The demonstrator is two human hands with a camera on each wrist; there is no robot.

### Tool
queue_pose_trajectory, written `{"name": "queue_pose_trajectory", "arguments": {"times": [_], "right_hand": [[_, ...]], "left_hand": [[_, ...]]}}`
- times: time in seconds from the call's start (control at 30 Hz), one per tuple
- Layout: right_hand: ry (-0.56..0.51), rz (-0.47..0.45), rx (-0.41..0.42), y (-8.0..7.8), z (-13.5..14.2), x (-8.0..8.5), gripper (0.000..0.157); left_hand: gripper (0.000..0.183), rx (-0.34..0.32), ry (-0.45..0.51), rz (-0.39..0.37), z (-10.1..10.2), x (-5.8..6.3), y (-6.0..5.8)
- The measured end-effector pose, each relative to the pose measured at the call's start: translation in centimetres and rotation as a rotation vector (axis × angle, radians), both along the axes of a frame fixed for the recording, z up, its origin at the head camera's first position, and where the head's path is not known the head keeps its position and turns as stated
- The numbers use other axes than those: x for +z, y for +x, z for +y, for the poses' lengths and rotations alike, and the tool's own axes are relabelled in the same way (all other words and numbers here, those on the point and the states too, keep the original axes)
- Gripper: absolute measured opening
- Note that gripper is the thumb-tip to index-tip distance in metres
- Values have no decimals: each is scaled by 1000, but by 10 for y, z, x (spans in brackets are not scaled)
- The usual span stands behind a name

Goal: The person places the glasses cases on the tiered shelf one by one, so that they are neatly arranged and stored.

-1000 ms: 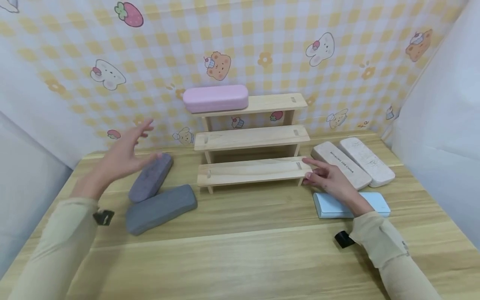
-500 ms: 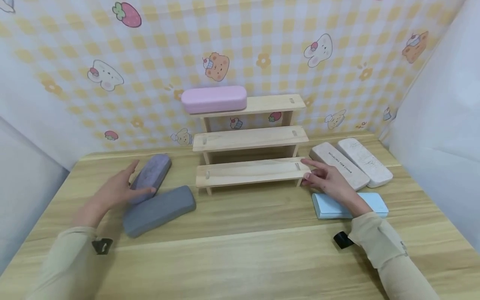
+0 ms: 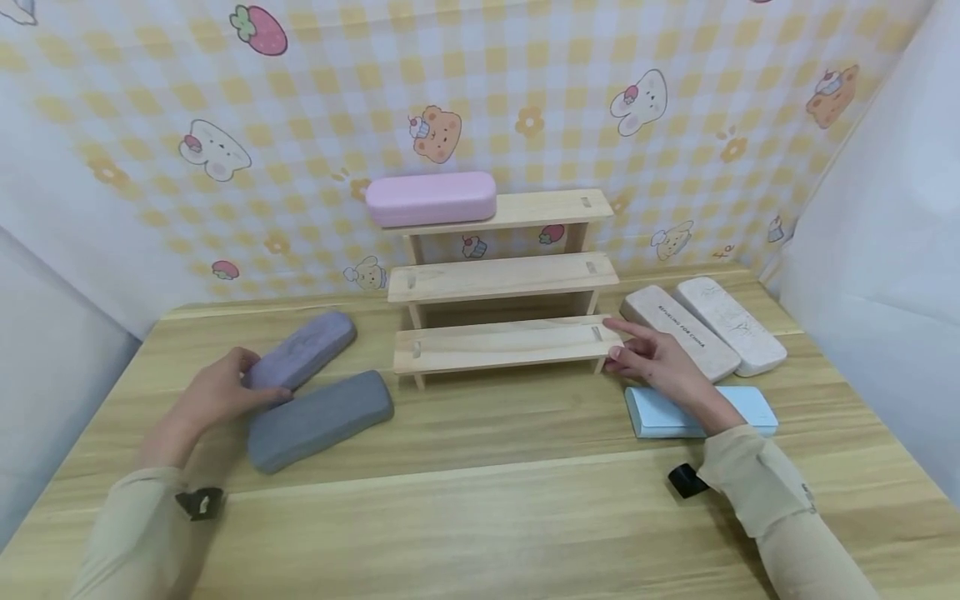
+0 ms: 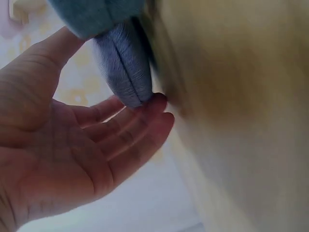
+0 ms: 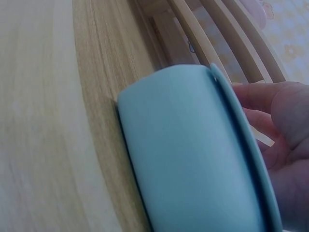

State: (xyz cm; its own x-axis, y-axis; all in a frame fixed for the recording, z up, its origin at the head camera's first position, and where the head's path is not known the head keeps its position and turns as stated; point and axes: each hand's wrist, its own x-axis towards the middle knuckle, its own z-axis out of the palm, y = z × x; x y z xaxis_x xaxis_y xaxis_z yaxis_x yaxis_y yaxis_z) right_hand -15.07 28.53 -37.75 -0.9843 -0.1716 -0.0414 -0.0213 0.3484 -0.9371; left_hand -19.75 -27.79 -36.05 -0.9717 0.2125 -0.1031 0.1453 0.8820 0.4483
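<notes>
My left hand (image 3: 213, 396) grips the near end of a purple fabric glasses case (image 3: 303, 348) on the table; in the left wrist view its fingers curve round the tip of that case (image 4: 126, 72). Close beside lies a grey glasses case (image 3: 321, 421). My right hand (image 3: 663, 362) holds the right end of the lowest step of a three-step wooden display shelf (image 3: 506, 346), index finger on top and thumb at the front edge. A pink glasses case (image 3: 431, 200) sits on the left of the top step. Under the right wrist lies a light blue flap case (image 3: 750, 408).
Right of the shelf, a beige glasses case (image 3: 682, 333) with printed lettering lies beside a whitish patterned one (image 3: 731, 325). A checked cloth (image 3: 525, 75) hangs behind the wooden table (image 3: 480, 525), with white curtains at both sides.
My left hand has come down onto the purple glasses case and turned it, its far end swinging right and its near end left. The right hand stays at the shelf.
</notes>
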Motion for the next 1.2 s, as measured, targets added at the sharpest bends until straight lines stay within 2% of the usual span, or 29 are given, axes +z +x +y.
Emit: {"name": "queue_pose_trajectory", "arguments": {"times": [0.27,0.53,0.8,1.2], "right_hand": [[17,-6,-9,2,1,4,54],[7,-26,-12,3,1,4,55],[10,-29,-6,1,1,1,55],[-1,-25,2,2,1,2,55]], "left_hand": [[82,-8,86,-29,-12,-4,-1],[84,-25,72,-38,-11,-5,-2],[82,-18,39,-13,-13,-2,-2],[80,5,39,-18,-21,-2,0]]}}
